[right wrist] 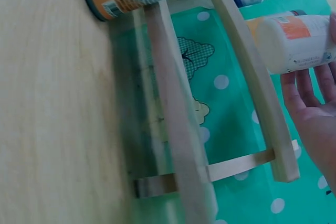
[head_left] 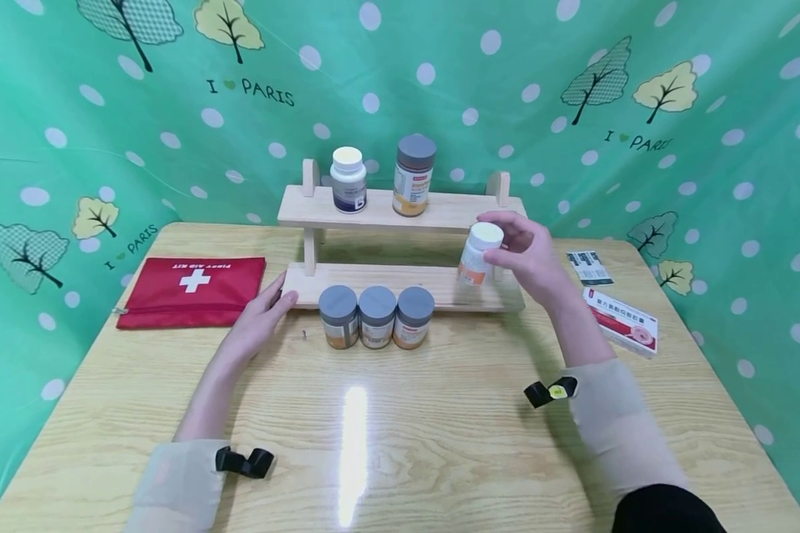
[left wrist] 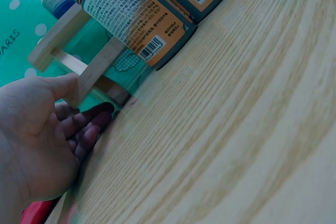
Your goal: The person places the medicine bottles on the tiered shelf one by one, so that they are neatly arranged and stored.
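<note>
A two-tier wooden rack (head_left: 400, 275) stands against the back cloth. At its lower left end, my left hand (head_left: 260, 318) holds the board's corner, thumb on the edge and fingers curled below in the left wrist view. My right hand (head_left: 530, 255) grips a white pill bottle (head_left: 473, 264) with an orange label between thumb and fingers. The right wrist view shows this bottle (right wrist: 296, 43) in the air in front of the upper board (right wrist: 252, 72). On the upper board stand a white-capped bottle (head_left: 349, 181) with a dark label and a taller grey-lidded bottle (head_left: 412, 178).
Three grey-lidded bottles (head_left: 376, 318) stand in a row on the table before the rack. A red first aid kit pouch (head_left: 193, 292) lies at the left. To the right are a blister pack (head_left: 590, 268) and a white and red medicine box (head_left: 621, 322).
</note>
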Motion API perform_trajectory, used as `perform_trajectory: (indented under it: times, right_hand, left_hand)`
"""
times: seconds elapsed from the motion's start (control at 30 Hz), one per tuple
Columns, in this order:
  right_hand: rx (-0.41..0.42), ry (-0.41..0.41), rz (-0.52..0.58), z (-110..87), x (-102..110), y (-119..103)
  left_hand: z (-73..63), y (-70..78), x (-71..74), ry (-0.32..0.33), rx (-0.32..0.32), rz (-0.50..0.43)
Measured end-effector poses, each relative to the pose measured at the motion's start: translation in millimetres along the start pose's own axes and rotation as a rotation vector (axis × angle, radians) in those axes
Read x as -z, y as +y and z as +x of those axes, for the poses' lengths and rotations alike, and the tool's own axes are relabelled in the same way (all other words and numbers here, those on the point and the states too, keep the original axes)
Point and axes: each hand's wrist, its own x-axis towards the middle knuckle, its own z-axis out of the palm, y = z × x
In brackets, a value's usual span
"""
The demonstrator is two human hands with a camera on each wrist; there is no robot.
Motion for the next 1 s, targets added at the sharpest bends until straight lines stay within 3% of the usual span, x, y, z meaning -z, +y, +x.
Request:
perform_trajectory:
  times: [0.4,1.0]
  right_hand:
    - [-0.037,0.053,0.119,30.1,16,-19]
    - [-0.114,0.082,0.098,66.8,28,-28]
  left_hand:
    - [0.3,-1.1,0.4,0.000,0.002,-0.003]
    - [-0.5,-0.1,-0.1,0.003,0.011,-0.008]
